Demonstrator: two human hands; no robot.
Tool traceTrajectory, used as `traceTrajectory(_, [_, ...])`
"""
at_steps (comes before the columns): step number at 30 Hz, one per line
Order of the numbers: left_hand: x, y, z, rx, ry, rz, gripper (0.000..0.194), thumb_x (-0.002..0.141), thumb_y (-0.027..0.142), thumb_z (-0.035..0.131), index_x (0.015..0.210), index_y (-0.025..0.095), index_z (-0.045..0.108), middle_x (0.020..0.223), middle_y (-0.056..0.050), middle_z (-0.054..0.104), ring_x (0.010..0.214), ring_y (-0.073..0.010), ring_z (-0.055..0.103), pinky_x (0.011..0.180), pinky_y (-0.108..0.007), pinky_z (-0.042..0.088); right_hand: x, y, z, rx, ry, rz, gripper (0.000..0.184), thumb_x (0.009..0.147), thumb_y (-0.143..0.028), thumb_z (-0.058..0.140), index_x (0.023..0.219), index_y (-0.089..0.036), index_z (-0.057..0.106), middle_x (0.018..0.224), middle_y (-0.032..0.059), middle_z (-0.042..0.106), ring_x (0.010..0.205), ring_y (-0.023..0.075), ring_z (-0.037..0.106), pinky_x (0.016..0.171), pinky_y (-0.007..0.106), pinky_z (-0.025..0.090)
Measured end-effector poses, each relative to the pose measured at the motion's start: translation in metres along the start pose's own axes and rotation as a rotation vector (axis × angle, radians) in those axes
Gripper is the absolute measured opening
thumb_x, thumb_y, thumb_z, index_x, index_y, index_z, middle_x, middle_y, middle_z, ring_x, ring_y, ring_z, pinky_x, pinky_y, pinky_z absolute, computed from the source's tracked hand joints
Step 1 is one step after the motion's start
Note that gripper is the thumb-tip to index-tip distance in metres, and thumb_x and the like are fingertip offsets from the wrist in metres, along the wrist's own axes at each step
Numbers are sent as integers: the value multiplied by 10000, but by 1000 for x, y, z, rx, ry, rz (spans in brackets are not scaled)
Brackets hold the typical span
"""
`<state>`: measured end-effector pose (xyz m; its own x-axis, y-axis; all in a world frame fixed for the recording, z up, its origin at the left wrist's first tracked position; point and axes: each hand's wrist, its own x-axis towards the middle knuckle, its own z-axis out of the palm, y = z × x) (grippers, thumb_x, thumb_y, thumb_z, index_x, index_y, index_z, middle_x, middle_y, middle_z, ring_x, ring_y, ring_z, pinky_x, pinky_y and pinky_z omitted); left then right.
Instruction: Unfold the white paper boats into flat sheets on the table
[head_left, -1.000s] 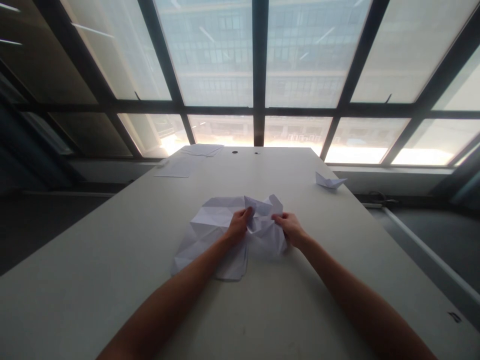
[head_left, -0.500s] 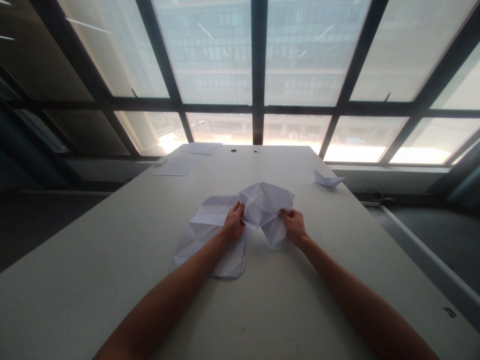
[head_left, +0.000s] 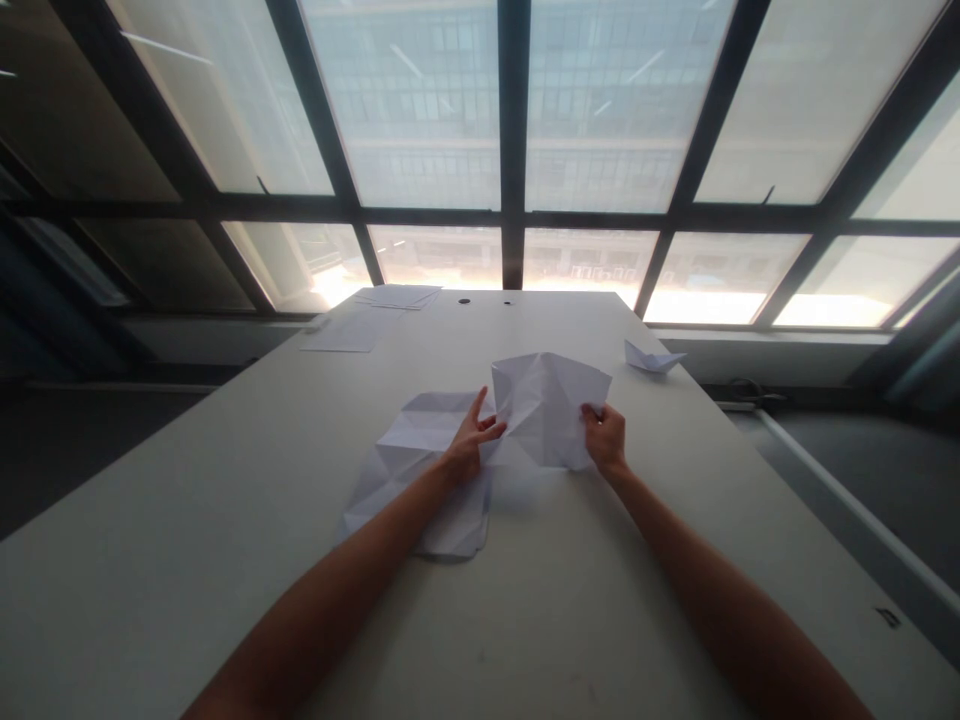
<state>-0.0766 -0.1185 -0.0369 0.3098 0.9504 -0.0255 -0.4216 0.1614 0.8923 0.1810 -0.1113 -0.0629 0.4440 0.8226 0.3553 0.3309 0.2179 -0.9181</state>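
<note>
A creased sheet of white paper [head_left: 546,415] is held up above the table, its folds fanning out from the middle. At its right edge my right hand [head_left: 606,437] pinches it between thumb and fingers. My left hand [head_left: 472,437] is at the sheet's left edge with fingers spread apart, the fingertips close to or touching the paper. Beneath my left hand and forearm lie several creased white sheets [head_left: 405,465] in a loose stack, partly hidden by the arm.
The white table [head_left: 262,480] stretches to the windows [head_left: 592,120]. A folded paper boat [head_left: 652,360] sits near its right edge. Flat white sheets [head_left: 349,330] lie at the far left, and a dark round hole [head_left: 464,301] is at the far end.
The sheet has been opened out flatter and raised slightly to the right. My left hand's fingers have spread from their grip on it. My right hand has moved a little right, still pinching.
</note>
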Motion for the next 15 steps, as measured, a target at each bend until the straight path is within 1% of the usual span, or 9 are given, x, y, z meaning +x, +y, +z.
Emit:
traceTrajectory(2, [1,6,-1,-22,7,-3,1057,731,198,815,1565,366,188,1197,-89,673,774,-187,706,664,-285,560,8,8,-5,42,-49,27,389,774,-523,603,677,-146,616,609,-1,543,563,132,411,519,253,314])
traceTrajectory(4, [2,12,1,-20,64,-51,915,762,178,753,1547,289,295,1191,-101,678,695,-161,687,600,-256,549,11,11,-7,91,-118,35,391,761,-533,622,673,-152,604,597,-15,513,552,119,380,505,244,297])
traceTrajectory(5, [2,14,4,-14,91,-86,823,786,194,724,1522,245,361,1179,-109,684,669,-155,677,574,-246,540,11,12,-7,113,-148,34,393,760,-538,628,677,-154,602,593,-20,502,551,115,369,501,240,291])
traceTrajectory(7, [0,18,10,-2,102,-136,662,848,295,682,1464,196,460,1161,-122,692,686,-170,681,570,-247,541,9,10,-4,148,-191,25,401,764,-550,631,688,-157,603,592,-25,492,552,111,361,498,235,287])
traceTrajectory(9, [-4,19,16,22,56,-121,636,860,414,691,1429,207,498,1154,-119,695,766,-206,700,626,-274,563,7,7,-2,165,-206,10,415,767,-565,630,699,-156,613,599,-23,500,559,111,374,503,233,296])
traceTrajectory(11, [-7,18,20,61,35,-72,642,821,453,742,1382,220,534,1104,-103,710,783,-216,702,665,-293,574,6,4,-1,177,-196,4,427,764,-576,634,704,-153,621,604,-22,509,561,112,385,506,234,302])
traceTrajectory(12, [-7,18,21,78,59,-51,611,814,449,752,1346,219,559,1057,-91,721,762,-210,698,662,-292,575,6,3,-2,187,-186,7,430,761,-578,640,704,-152,622,602,-23,509,558,110,384,504,235,301])
traceTrajectory(13, [-7,18,22,90,108,-41,554,822,442,743,1301,211,588,1000,-80,729,732,-202,693,647,-287,573,7,2,-3,198,-176,13,431,758,-578,648,699,-152,620,597,-26,504,552,107,379,500,234,296])
traceTrajectory(15, [-4,21,20,96,255,-59,417,870,442,686,1200,192,636,889,-66,732,678,-195,683,606,-279,564,8,0,-6,221,-164,28,432,747,-576,670,681,-153,611,580,-33,492,538,101,365,490,233,281])
